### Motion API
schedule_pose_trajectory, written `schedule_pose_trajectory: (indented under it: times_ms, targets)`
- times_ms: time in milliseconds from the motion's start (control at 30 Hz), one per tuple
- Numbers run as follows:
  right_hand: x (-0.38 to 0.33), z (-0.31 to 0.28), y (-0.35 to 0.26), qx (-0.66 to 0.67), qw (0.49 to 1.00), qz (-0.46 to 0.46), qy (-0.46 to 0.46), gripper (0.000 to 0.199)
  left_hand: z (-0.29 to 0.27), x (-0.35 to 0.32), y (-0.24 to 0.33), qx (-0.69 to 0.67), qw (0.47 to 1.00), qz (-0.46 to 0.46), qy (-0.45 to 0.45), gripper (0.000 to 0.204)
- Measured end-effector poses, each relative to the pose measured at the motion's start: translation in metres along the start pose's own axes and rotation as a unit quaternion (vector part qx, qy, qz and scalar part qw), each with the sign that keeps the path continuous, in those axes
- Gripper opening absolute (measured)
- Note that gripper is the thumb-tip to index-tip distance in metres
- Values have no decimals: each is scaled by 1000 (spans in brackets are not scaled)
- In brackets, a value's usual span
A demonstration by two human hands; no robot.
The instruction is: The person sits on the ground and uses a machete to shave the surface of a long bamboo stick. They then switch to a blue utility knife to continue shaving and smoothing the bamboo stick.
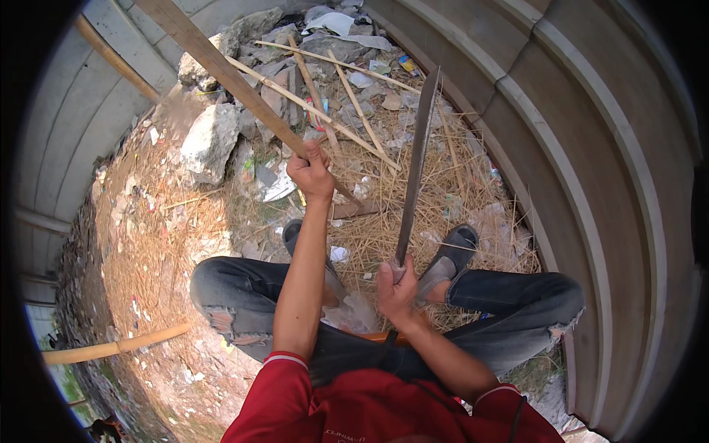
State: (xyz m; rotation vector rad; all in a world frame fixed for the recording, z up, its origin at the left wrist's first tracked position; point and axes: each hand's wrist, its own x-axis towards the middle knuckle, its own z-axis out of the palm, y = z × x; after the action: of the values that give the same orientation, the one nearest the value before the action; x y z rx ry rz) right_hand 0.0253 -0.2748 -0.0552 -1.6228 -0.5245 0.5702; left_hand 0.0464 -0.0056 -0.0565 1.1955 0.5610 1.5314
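- Brown wooden strip, long and flat, slants from the far left toward the middle of the scene; its near end sits by the straw — whether it touches the ground is hard to tell.
- Left hand is clenched around this strip, toward its near end.
- Right hand grasps a long dark blade by its near end — the tip points far, well apart from the strip.
- Thin pale sticks lie beyond the hands.
- Left of them lies a whitish rock; a ribbed wall curves along the right.
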Motion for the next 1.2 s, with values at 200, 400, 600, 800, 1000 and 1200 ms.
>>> schedule_pose_trajectory:
  times_ms: [200, 400, 600, 800, 1000, 1200]
  targets:
    - [-23, -7, 103, -189, 977, 76, -67, 34, -5, 1, 3, -50, 998, -9, -25, 43]
    - [-3, 2, 20, -48, 998, 16, -38, 31, -1, 1, 5, -33, 999, -11, -6, 44]
    - [-24, 4, 62, -76, 995, 43, -54, 34, -6, 7, 6, -40, 999, -18, -15, 43]
    - [-18, -1, 116, -152, 963, 204, -86, 41, -17, 13, 3, -52, 998, -20, -22, 47]
    - [-18, 1, 59, -110, 989, 58, -77, 36, -26, 18, 2, -54, 998, -19, -20, 46]
    - [-18, 4, 96, -216, 970, 27, -106, 35, -28, 16, 4, -59, 998, -18, -3, 48]
